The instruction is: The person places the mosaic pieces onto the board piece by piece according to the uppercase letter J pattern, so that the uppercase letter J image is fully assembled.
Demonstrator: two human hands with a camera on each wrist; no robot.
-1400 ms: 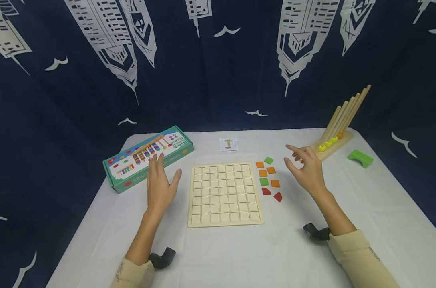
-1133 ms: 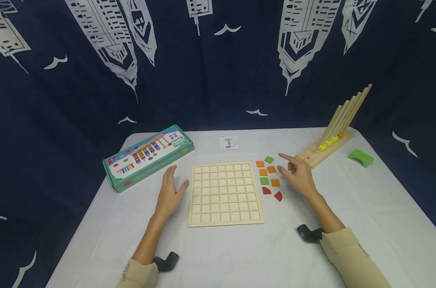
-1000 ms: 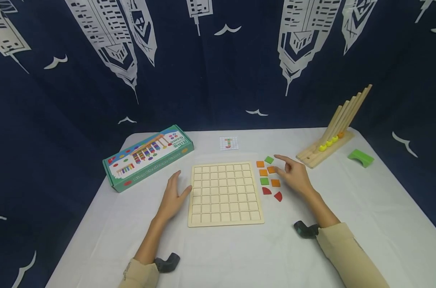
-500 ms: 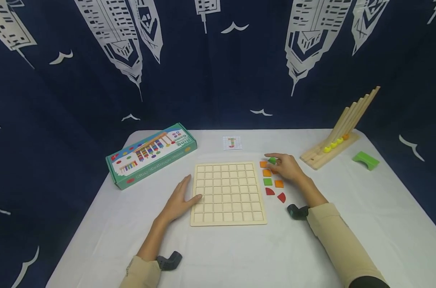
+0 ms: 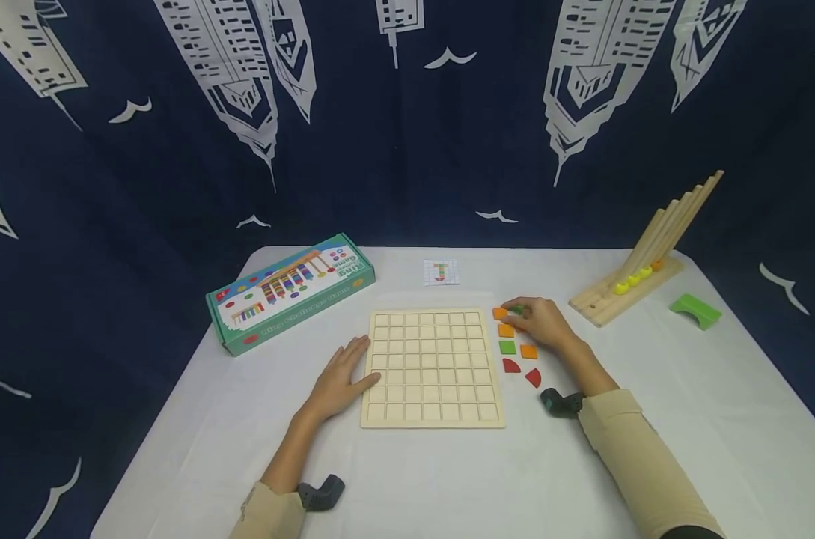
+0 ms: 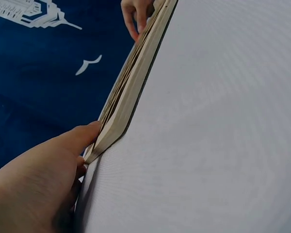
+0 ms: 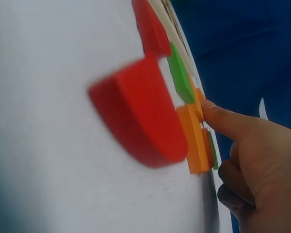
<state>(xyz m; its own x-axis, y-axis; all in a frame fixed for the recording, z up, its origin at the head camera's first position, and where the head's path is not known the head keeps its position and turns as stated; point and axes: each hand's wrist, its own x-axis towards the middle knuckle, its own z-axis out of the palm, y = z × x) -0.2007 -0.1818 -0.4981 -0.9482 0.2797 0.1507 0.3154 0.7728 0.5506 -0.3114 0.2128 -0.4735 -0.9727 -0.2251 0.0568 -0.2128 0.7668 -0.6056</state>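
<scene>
In the head view, my left hand (image 5: 336, 383) lies at the left edge of the wooden grid board (image 5: 432, 421), thumb on the rim and fingers extended beside it. The left wrist view shows the thumb of my left hand (image 6: 43, 179) on top of the board's edge (image 6: 136, 87). Right of the board, my right hand (image 5: 542, 322) has thumb and index finger around the upper-left orange tile (image 5: 498, 314). A green tile (image 5: 517, 309) is partly covered by that hand. Below it lie orange tiles (image 5: 528, 352), a green tile (image 5: 507, 347) and red pieces (image 5: 511, 365).
A green game box (image 5: 292, 292) lies at the back left, a small patterned card (image 5: 441, 272) behind the board. At the back right stands a wooden rack (image 5: 599, 305) of rods with yellow and orange beads, beside a green arch (image 5: 695, 308).
My left hand has moved down and right from near the box to the board's edge. My right hand has moved left from beside the rack to the tiles, its thumb and index finger drawing together.
</scene>
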